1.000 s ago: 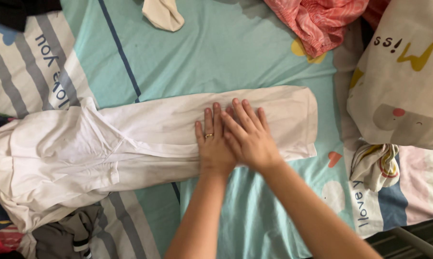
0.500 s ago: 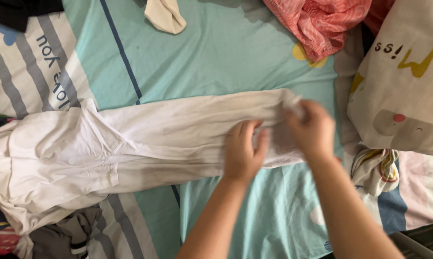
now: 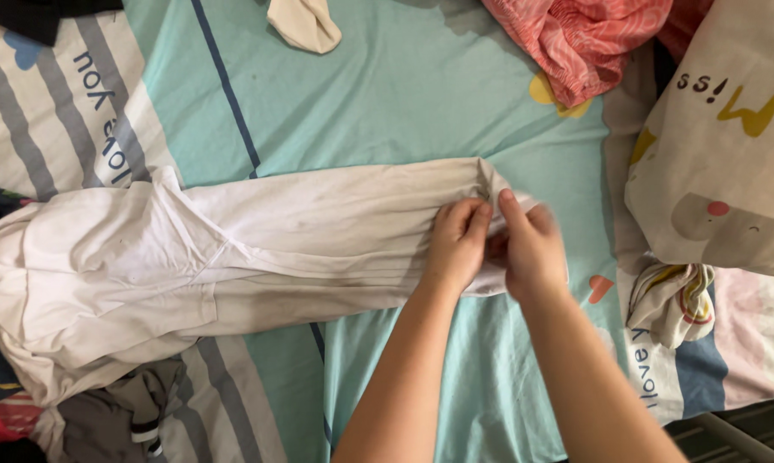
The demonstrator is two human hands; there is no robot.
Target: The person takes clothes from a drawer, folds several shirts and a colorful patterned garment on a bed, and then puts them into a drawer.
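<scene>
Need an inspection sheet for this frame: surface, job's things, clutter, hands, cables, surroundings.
Surface: bed sheet, teal with striped and cartoon-printed patches.
Job's things: white garment laid out long across the sheet, bulkier at the left, its right end gathered up.
Clutter: cream cloth at top; pink cloth top right; printed pillow at right; striped cloth bundle below it; grey and dark clothes bottom left.
Hands: left hand and right hand both pinch the garment's right end, side by side.
Cables: nothing seen.
Surroundings: dark floor strip bottom right; no other person seen.
</scene>
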